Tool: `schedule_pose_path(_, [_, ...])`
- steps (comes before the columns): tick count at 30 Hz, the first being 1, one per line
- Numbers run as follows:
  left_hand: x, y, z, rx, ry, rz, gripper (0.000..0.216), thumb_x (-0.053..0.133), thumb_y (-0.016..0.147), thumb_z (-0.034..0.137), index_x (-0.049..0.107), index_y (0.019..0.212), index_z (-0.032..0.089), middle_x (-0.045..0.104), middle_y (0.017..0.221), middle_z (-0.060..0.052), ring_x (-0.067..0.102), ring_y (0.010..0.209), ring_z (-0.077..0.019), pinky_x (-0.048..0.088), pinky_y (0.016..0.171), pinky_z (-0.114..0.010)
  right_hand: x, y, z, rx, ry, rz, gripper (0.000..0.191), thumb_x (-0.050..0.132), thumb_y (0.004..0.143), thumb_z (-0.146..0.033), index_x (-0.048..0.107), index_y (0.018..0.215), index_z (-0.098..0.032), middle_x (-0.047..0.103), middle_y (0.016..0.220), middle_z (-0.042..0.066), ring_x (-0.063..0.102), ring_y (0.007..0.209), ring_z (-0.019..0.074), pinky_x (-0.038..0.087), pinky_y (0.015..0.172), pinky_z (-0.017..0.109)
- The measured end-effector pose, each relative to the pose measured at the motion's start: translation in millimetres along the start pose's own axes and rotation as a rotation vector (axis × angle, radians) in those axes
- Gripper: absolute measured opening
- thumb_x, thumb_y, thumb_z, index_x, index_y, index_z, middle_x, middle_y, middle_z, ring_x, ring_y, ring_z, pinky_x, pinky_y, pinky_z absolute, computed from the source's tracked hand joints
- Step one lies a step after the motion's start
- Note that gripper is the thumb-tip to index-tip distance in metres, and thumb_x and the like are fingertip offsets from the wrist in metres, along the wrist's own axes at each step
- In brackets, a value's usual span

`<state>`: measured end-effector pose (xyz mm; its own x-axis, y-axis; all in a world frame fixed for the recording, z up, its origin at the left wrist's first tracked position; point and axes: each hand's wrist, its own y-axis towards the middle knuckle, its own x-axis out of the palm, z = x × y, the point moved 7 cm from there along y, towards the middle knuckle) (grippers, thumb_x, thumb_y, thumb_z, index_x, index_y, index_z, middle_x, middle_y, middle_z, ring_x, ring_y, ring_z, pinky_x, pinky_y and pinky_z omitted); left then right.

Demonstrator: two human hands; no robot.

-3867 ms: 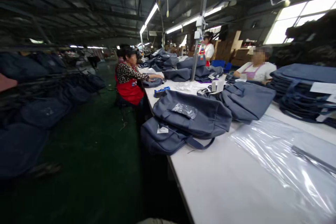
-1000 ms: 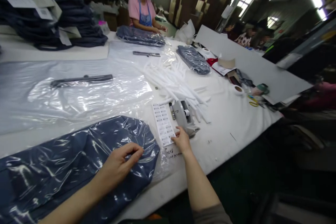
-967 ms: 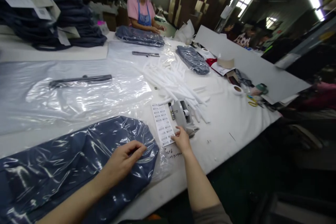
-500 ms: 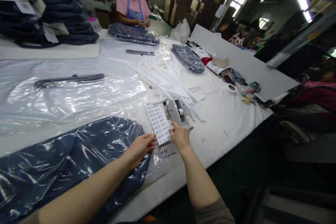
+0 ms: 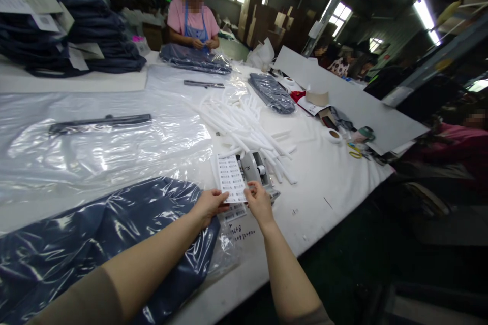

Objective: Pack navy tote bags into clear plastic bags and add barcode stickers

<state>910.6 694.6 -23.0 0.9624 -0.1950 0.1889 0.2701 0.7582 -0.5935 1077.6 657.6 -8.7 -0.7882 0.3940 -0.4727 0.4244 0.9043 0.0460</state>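
Both my hands hold a white sheet of barcode labels (image 5: 231, 179), lifted a little off the white table (image 5: 335, 177). My left hand (image 5: 209, 205) pinches its lower left edge, my right hand (image 5: 259, 202) pinches its lower right edge. A second label sheet (image 5: 233, 212) lies flat under them. Just behind the sheet stands a grey tape dispenser (image 5: 256, 170). A dark blue bag in clear plastic (image 5: 99, 233) lies under my left forearm.
Loose clear plastic bags (image 5: 102, 147) with a dark bar (image 5: 99, 122) cover the table's left. White foam tubes (image 5: 244, 122) lie mid-table. Folded blue bags (image 5: 76, 35) are stacked far left. Tape rolls and scissors (image 5: 354, 151) sit right. A person in a pink shirt (image 5: 192, 15) works opposite.
My left hand left the wrapped bag and went to the label sheet. Both hands have raised the sheet off the table, uncovering another sheet below.
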Motion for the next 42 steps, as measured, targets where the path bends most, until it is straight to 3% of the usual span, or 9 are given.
schedule_pose_path(7, [-5, 6, 2, 0.123, 0.102, 0.012, 0.031, 0.08, 0.061, 0.031, 0.056, 0.065, 0.012, 0.049, 0.047, 0.003, 0.038, 0.04, -0.0056, 0.025, 0.036, -0.015, -8, -12, -6, -0.05, -0.036, 0.107, 0.02, 0.054, 0.081, -0.033, 0.059, 0.096, -0.021, 0.072, 0.079, 0.003, 0.065, 0.073, 0.0195, 0.048, 0.076, 0.034])
schedule_pose_path(12, [-7, 0, -3, 0.045, 0.083, 0.011, 0.041, 0.077, 0.059, 0.045, 0.051, 0.066, 0.014, 0.038, 0.043, 0.007, 0.029, 0.036, -0.005, 0.015, 0.034, -0.016, 8, -15, 20, 0.119, 0.369, 0.012, 0.037, 0.06, 0.075, -0.044, 0.055, 0.101, -0.018, 0.067, 0.074, 0.003, 0.062, 0.066, 0.0182, 0.05, 0.057, 0.03])
schedule_pose_path(20, [-7, -8, -16, -0.041, 0.145, -0.022, 0.03, 0.067, 0.072, 0.04, 0.052, 0.067, 0.014, 0.033, 0.043, 0.008, 0.023, 0.033, -0.0046, 0.009, 0.033, -0.016, 17, -21, 32, 0.194, 0.529, -0.077, 0.036, 0.066, 0.066, -0.036, 0.056, 0.094, -0.016, 0.063, 0.069, -0.001, 0.059, 0.061, 0.0136, 0.048, 0.051, 0.024])
schedule_pose_path(23, [-11, -10, -16, -0.038, 0.174, -0.015, 0.027, 0.07, 0.071, 0.034, 0.055, 0.074, 0.012, 0.046, 0.054, 0.004, 0.03, 0.035, -0.0042, 0.014, 0.033, -0.017, 13, -24, 34, 0.198, 0.523, -0.096, 0.034, 0.067, 0.064, -0.032, 0.057, 0.093, -0.017, 0.061, 0.067, -0.002, 0.059, 0.06, 0.0136, 0.048, 0.05, 0.024])
schedule_pose_path(27, [-19, 4, 3, 0.053, 0.223, 0.064, 0.039, 0.069, 0.074, 0.036, 0.057, 0.102, 0.01, 0.06, 0.083, -0.007, 0.042, 0.042, -0.0054, 0.026, 0.035, -0.018, 3, -29, 40, 0.196, 0.506, -0.109, 0.034, 0.068, 0.061, -0.027, 0.058, 0.092, -0.017, 0.06, 0.067, -0.003, 0.057, 0.06, 0.0127, 0.047, 0.051, 0.024])
schedule_pose_path(32, [-36, 40, 55, 0.263, 0.346, 0.246, 0.072, 0.073, 0.071, 0.034, 0.04, 0.132, 0.013, 0.054, 0.12, -0.019, 0.054, 0.06, -0.0113, 0.037, 0.043, -0.02, -2, -35, 49, 0.195, 0.499, -0.118, 0.034, 0.067, 0.059, -0.022, 0.058, 0.092, -0.017, 0.06, 0.063, -0.004, 0.056, 0.058, 0.0128, 0.046, 0.053, 0.025])
schedule_pose_path(34, [-38, 53, 72, 0.322, 0.384, 0.248, 0.068, 0.075, 0.068, 0.03, 0.046, 0.128, 0.014, 0.057, 0.116, -0.018, 0.054, 0.06, -0.0132, 0.038, 0.043, -0.021, -2, -37, 55, 0.192, 0.501, -0.108, 0.035, 0.066, 0.059, -0.021, 0.059, 0.092, -0.017, 0.061, 0.064, -0.004, 0.057, 0.059, 0.0132, 0.046, 0.057, 0.026])
schedule_pose_path(38, [-39, 69, 91, 0.41, 0.402, 0.199, 0.042, 0.069, 0.07, 0.033, 0.059, 0.104, 0.011, 0.064, 0.079, -0.009, 0.052, 0.053, -0.0142, 0.038, 0.045, -0.023, 3, -42, 65, 0.194, 0.513, -0.121, 0.033, 0.065, 0.058, -0.019, 0.06, 0.091, -0.018, 0.063, 0.066, -0.002, 0.059, 0.062, 0.0148, 0.047, 0.062, 0.028])
schedule_pose_path(42, [-41, 65, 105, 0.592, 0.434, 0.241, 0.029, 0.067, 0.069, 0.037, 0.062, 0.085, 0.014, 0.06, 0.075, -0.003, 0.049, 0.054, -0.0117, 0.038, 0.051, -0.023, 5, -45, 74, 0.2, 0.479, -0.1, 0.031, 0.065, 0.058, -0.018, 0.062, 0.089, -0.018, 0.062, 0.066, -0.002, 0.058, 0.062, 0.0157, 0.047, 0.062, 0.029])
